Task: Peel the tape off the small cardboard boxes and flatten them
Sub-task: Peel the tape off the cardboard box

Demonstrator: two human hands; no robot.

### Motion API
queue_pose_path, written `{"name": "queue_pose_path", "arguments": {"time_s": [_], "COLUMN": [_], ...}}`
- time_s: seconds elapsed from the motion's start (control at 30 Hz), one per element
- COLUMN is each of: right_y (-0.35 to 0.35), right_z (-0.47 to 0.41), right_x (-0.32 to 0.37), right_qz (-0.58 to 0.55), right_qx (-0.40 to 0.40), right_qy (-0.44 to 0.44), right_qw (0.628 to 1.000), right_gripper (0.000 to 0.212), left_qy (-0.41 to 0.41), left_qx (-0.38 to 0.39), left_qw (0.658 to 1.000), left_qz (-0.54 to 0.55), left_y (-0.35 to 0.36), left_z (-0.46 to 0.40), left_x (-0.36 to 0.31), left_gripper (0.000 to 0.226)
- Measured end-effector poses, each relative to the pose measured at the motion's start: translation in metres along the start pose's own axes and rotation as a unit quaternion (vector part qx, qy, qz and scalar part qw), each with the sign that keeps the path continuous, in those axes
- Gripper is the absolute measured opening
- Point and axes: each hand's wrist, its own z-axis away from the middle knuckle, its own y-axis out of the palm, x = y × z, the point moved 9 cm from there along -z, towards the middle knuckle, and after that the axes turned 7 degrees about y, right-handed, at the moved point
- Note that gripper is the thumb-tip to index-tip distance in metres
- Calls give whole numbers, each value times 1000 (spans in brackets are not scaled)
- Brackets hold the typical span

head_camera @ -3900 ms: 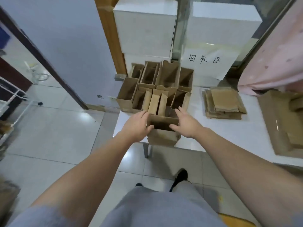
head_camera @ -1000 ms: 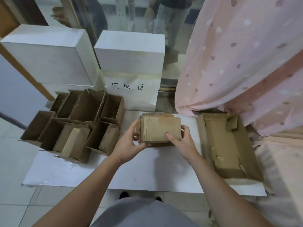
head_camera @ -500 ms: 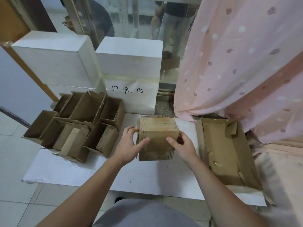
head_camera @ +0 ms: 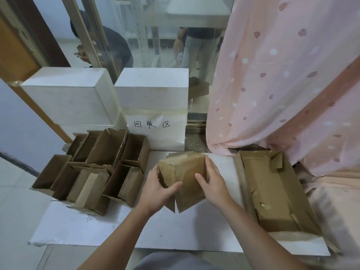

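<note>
Only the head cam here. I've got one small brown cardboard box (head_camera: 183, 179) lifted just above the middle of the white bench (head_camera: 120, 228), tilted, with its loose bottom flaps hanging toward me. My left hand (head_camera: 155, 189) grips its left side, thumb curled across the front face and the other fingers wrapped behind. My right hand (head_camera: 213, 182) holds the right side, thumb pressed on the front panel, fingers curled round the far edge. There's a strip of shiny tape (head_camera: 176, 173) running down the front of the box between my thumbs.

Over at the bench's left edge sits a cluster of open brown cardboard boxes (head_camera: 91, 168), packed touching each other. Along the right edge lies a big shallow brown cardboard tray (head_camera: 272, 191) with bits of tape in it. Behind the bench are two white foam blocks (head_camera: 109, 94) and a white handwritten paper sign (head_camera: 153, 125), and a pink patterned curtain (head_camera: 282, 75) hangs at the back right corner.
</note>
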Motion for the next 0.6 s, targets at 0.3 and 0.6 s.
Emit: {"name": "queue_pose_path", "arguments": {"time_s": [0.3,0.6], "right_y": [25,6], "right_z": [28,11], "right_x": [40,30], "right_qz": [-47,-136], "right_qx": [45,97], "right_qy": [-42,-19], "right_qw": [997,986], "right_gripper": [72,75], "left_qy": [-27,67], "left_qx": [2,68], "left_qw": [994,987], "left_qz": [-107,-126], "left_y": [3,11], "left_z": [3,7], "left_x": [-21,-42], "left_gripper": [110,117]}}
